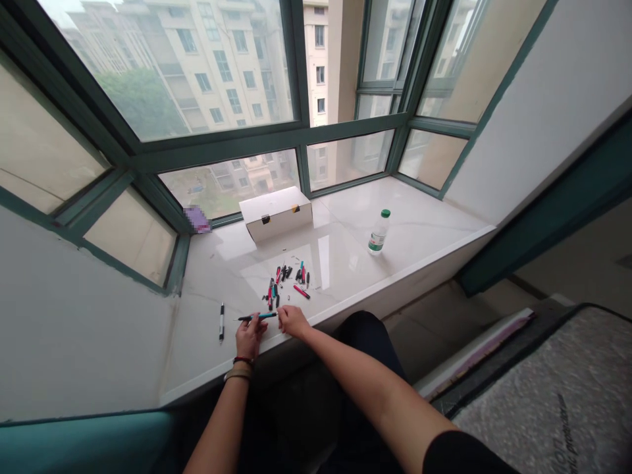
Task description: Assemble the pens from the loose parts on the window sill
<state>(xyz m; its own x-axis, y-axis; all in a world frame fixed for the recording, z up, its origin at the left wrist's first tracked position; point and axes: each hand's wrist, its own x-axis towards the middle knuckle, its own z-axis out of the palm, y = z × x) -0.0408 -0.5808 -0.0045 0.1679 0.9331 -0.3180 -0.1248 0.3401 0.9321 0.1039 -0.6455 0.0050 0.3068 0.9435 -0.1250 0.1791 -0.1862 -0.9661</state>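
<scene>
My left hand [251, 336] is closed around a slim black and blue pen [266, 315], held almost level above the front part of the sill. At the pen's right end, my right hand [292, 321] is pinched; whatever is between its fingertips is too small to make out. Just beyond both hands lies a loose cluster of black, red and blue pen parts [274, 289], with small bits scattered among them. A red pen barrel [301, 291] rests at the cluster's right side. Left of my left hand, a white and black pen [222, 322] lies by itself.
A white box [279, 220] stands against the window on the white marble-look sill [340, 263]. To the right is an upright clear bottle with a green cap [379, 232]. A blurred purple item [197, 219] sits in the left corner. The sill's front edge runs below my wrists.
</scene>
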